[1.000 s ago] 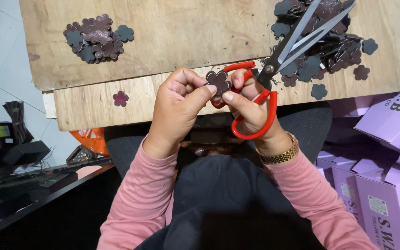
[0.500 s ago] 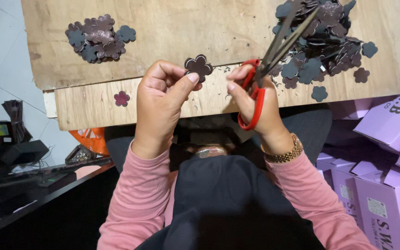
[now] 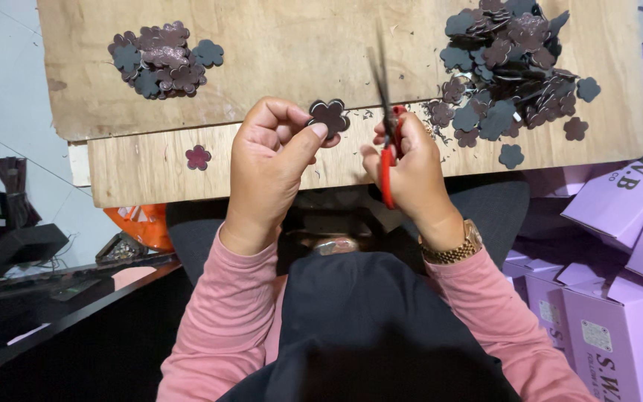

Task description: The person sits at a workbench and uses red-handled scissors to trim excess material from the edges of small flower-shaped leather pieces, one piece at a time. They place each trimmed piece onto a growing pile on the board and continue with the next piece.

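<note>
My left hand [image 3: 271, 156] pinches a dark brown flower-shaped cutout [image 3: 330, 117] between thumb and fingers, held above the front edge of the wooden board [image 3: 277, 59]. My right hand [image 3: 409, 170] grips red-handled scissors [image 3: 385, 126], blades pointing up and away, closed or nearly so, just right of the cutout. A small pile of flower cutouts [image 3: 161, 59] lies at the board's far left. A large heap of flower cutouts [image 3: 511, 63] lies at the far right. One single purple flower cutout [image 3: 198, 157] rests on the lower plank.
Purple cardboard boxes [image 3: 619, 246] are stacked at the right. A dark desk with black devices [image 3: 16, 246] stands at the left, an orange object [image 3: 139, 223] beneath the board. Small trimmings litter the board near my hands. A gold watch [image 3: 452, 249] is on my right wrist.
The scissors swung from pointing up-right over the large heap to pointing nearly straight up. My hands separated slightly, and my left hand keeps the flower cutout.
</note>
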`<move>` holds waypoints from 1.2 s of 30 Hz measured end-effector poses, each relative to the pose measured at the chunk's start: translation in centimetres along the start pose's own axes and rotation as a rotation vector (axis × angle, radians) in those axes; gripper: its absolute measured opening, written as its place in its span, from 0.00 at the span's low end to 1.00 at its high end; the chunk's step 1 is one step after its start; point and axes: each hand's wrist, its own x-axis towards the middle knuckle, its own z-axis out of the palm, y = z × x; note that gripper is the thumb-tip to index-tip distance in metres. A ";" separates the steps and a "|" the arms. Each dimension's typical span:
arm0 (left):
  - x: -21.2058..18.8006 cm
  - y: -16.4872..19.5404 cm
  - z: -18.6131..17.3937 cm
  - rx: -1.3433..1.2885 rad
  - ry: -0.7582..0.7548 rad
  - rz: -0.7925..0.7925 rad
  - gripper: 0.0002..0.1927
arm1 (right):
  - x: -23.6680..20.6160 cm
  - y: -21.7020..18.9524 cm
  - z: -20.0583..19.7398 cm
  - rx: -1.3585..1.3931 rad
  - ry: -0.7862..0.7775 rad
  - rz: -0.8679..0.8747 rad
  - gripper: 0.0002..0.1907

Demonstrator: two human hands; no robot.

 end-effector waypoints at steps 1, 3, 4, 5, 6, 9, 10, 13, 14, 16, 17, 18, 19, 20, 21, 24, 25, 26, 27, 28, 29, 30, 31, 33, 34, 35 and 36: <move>0.1 -0.1 0.0 -0.018 -0.006 0.012 0.07 | 0.1 0.1 -0.1 -0.017 -0.001 0.032 0.17; 0.1 -0.4 0.0 -0.055 -0.013 0.031 0.08 | 0.3 0.3 0.0 -0.013 -0.006 0.039 0.19; 0.1 -0.5 -0.2 -0.072 -0.012 0.040 0.09 | 0.4 0.4 0.1 0.009 -0.012 0.018 0.20; 0.0 -0.6 -0.3 -0.072 -0.018 0.053 0.09 | 0.3 0.6 0.2 0.033 -0.020 0.000 0.20; -0.1 -0.6 -0.4 -0.073 -0.025 0.064 0.09 | 0.2 0.7 0.4 0.033 -0.024 0.006 0.20; 0.0 -0.7 -0.7 -0.073 -0.025 0.091 0.09 | 0.0 1.0 0.6 0.118 -0.057 0.018 0.19; 0.0 -0.6 -0.8 -0.070 -0.022 0.098 0.09 | -0.1 1.0 0.6 0.208 -0.084 0.025 0.19; -0.2 -0.4 -0.8 -0.108 -0.018 0.111 0.09 | -0.2 0.5 0.2 0.541 -0.251 0.054 0.23; -0.2 -0.3 -0.8 -0.106 -0.014 0.106 0.10 | -0.3 0.2 0.2 0.662 -0.320 0.068 0.25; -0.4 -0.1 -0.9 -0.100 -0.008 0.094 0.12 | -0.9 -0.6 0.1 0.674 -0.408 0.004 0.29; -0.4 -0.1 -0.9 -0.103 -0.001 0.090 0.10 | -1.1 -0.9 0.0 0.681 -0.451 -0.028 0.31; -0.3 -0.1 -0.9 -0.106 0.002 0.085 0.09 | -1.2 -1.2 0.0 0.647 -0.478 -0.010 0.31; -0.3 -0.2 -1.0 -0.109 0.005 0.081 0.08 | -1.3 -1.4 0.0 0.612 -0.502 0.007 0.32; -0.3 -0.2 -1.0 -0.092 0.005 0.085 0.08 | -1.4 -1.4 0.1 0.577 -0.525 0.024 0.33; -0.3 -0.3 -1.1 -0.074 0.005 0.088 0.07 | -1.4 -1.4 0.3 0.552 -0.520 0.034 0.32; -0.3 -0.6 -1.5 -0.069 0.018 0.078 0.06 | -1.4 -0.6 0.9 0.476 -0.502 0.059 0.31; -0.4 -0.6 -1.6 -0.076 0.025 0.070 0.06 | -1.5 -0.2 1.0 0.449 -0.492 0.066 0.30; -0.4 -0.6 -1.7 -0.086 0.017 0.080 0.06 | -1.6 0.1 1.0 0.421 -0.481 0.074 0.30; -0.5 -0.5 -1.8 -0.096 0.007 0.090 0.07 | -1.7 0.4 1.0 0.465 -0.483 0.079 0.30; -0.4 -0.5 -1.8 -0.106 -0.004 0.101 0.07 | -1.8 0.5 1.0 0.509 -0.485 0.084 0.30; -0.5 -0.3 -1.9 -0.081 -0.006 0.094 0.07 | -1.8 0.6 1.0 0.553 -0.486 0.089 0.30; -0.5 -0.2 -1.8 -0.056 -0.009 0.085 0.08 | -2.0 0.6 1.0 0.563 -0.502 0.071 0.32; -0.6 0.0 -1.7 -0.031 -0.013 0.077 0.08 | -2.1 0.4 1.0 0.573 -0.516 0.053 0.35; -0.6 0.4 -1.4 0.015 -0.016 0.070 0.09 | -2.2 -0.2 0.6 0.551 -0.572 0.042 0.39; -0.7 0.6 -1.2 0.038 -0.019 0.068 0.10 | -2.2 -0.6 0.3 0.520 -0.614 0.048 0.41; -0.7 0.8 -1.0 0.029 -0.027 0.071 0.11 | -2.1 -1.0 0.0 0.489 -0.654 0.053 0.43; -0.7 1.0 -0.9 0.020 -0.034 0.074 0.12 | -2.1 -1.4 0.0 0.479 -0.669 0.062 0.44</move>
